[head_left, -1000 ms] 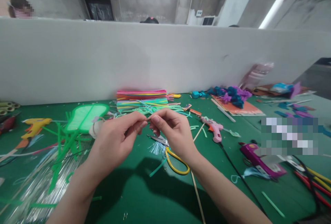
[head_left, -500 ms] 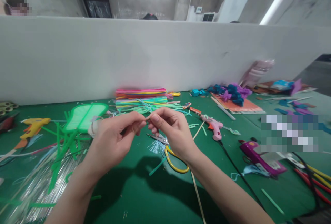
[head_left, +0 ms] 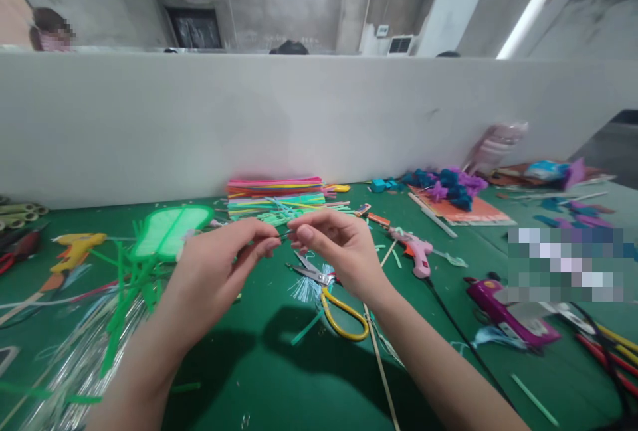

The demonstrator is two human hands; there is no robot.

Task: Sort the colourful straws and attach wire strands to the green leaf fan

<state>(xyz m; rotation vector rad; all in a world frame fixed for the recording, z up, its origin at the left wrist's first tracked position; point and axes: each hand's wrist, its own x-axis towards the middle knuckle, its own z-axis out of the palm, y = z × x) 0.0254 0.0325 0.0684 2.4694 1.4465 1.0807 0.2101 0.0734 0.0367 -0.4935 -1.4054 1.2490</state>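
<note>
My left hand [head_left: 219, 275] and my right hand [head_left: 339, 248] meet above the green table [head_left: 279, 378], fingertips pinched together on a thin stick-like piece [head_left: 285, 236] between them. What that piece is stays too small to name. Just below the right hand lie yellow-handled scissors [head_left: 333, 301] beside a light blue tassel [head_left: 305, 287]. A thin wooden stick [head_left: 379, 358] runs along under my right forearm. A stack of colourful pipe cleaners [head_left: 275, 193] sits behind the hands by the wall.
A green leaf-shaped frame [head_left: 172, 232], loose green pipe cleaners and a clear wire bundle [head_left: 84, 358] lie left. Glue guns: yellow [head_left: 74, 250], pink [head_left: 416, 252], purple [head_left: 508, 315]. Blue and purple craft flowers [head_left: 448, 185] lie back right. A white partition [head_left: 299, 112] runs behind; people's heads show beyond it.
Both hands stay pinched together on the small piece; the view has shifted slightly, and the hands sit a little lower in the frame.
</note>
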